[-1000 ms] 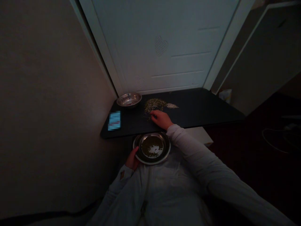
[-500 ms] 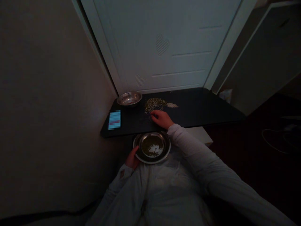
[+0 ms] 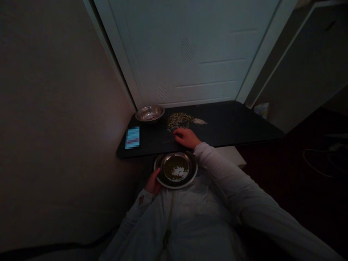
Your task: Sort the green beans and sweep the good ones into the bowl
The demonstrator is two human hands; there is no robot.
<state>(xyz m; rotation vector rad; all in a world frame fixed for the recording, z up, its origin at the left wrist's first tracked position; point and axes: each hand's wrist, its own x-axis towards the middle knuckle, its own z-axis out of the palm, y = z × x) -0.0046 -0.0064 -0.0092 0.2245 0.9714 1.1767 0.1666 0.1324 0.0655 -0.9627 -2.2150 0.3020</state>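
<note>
Worktop (image 3: 233,125), dark, spanning 10 to 2 as read from the near bowl (image 3: 176,187), 12 facing away from the body; no raised lip visible along the near edge, so could lose grains over it after one wide sweep

Right sleeve (image 3: 231,177), from 1 round to 4, just beside the near bowl; could clip the rim if swung low

Near bowl, at clock centre, just below the worktop's near edge, green grains (image 3: 172,168) over part of the base; could tip and spill, because of a visible grip on one side only; can't see any support underneath

Far bowl (image 3: 146,111), at 11 on the worktop; low risk, well clear of both hands

Mixed pile (image 3: 178,119), at 12, green and pale pieces together; could get mis-sorted, mainly from dim light and poor contrast

Right hand (image 3: 187,137), at 1, by the pile's near edge; fingers curled in, can't tell about anything pinched; could scatter pieces if dragged flat

Left hand (image 3: 152,184), at 8; fingers grasping the near bowl, thumb over the rim; could slip if distracted

White pile (image 3: 199,121), at 1, right against the mixed pile or nearly; could blend back in from one brush of the knuckles

Loose bits (image 3: 166,141), at 11, too blurred to identify; easy to miss
</note>
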